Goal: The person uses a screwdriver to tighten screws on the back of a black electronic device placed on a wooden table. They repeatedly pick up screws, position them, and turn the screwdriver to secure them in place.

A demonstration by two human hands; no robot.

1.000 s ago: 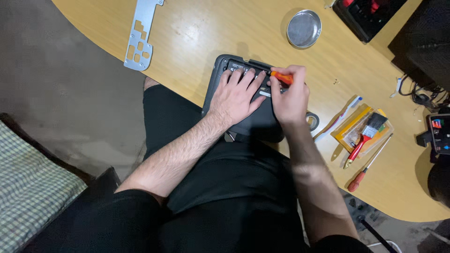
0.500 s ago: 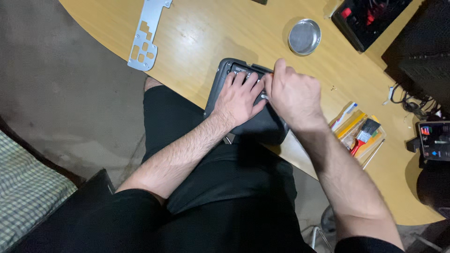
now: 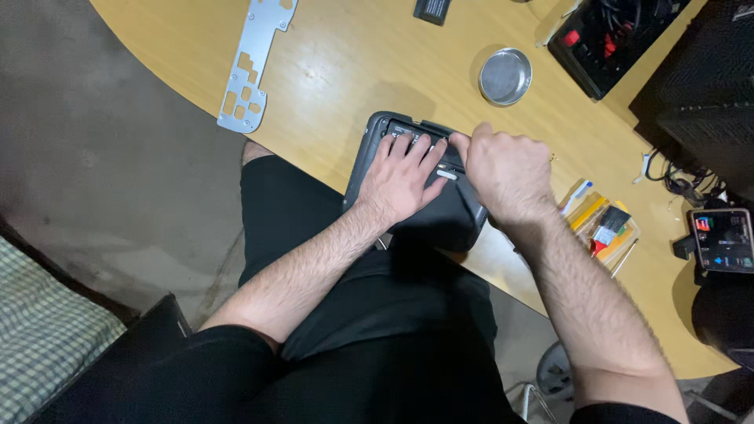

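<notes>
Both hands work on a dark grey device (image 3: 440, 212) that lies at the near edge of the wooden table (image 3: 345, 71), partly overhanging the person's lap. Left hand (image 3: 402, 177) lies flat and open on the device's top, fingers spread and pressing down toward its far edge. Right hand (image 3: 506, 174) sits just beside it, curled into a loose fist with the thumb tip meeting the device's far rim; whether anything is held inside that fist cannot be told.

Just right of the right wrist, a small pile of tools (image 3: 605, 228) with yellow, red and black handles rests on the table. Farther right, near the table's edge, a small screen (image 3: 722, 239) glows.

Beyond the device, a round metal dish (image 3: 506, 76) sits well apart from the hands. To the far left, a flat metal plate (image 3: 253, 67) with cut-out holes lies at an angle. At the far right corner, 1 black tray (image 3: 609, 35) holds cables and red parts.
</notes>
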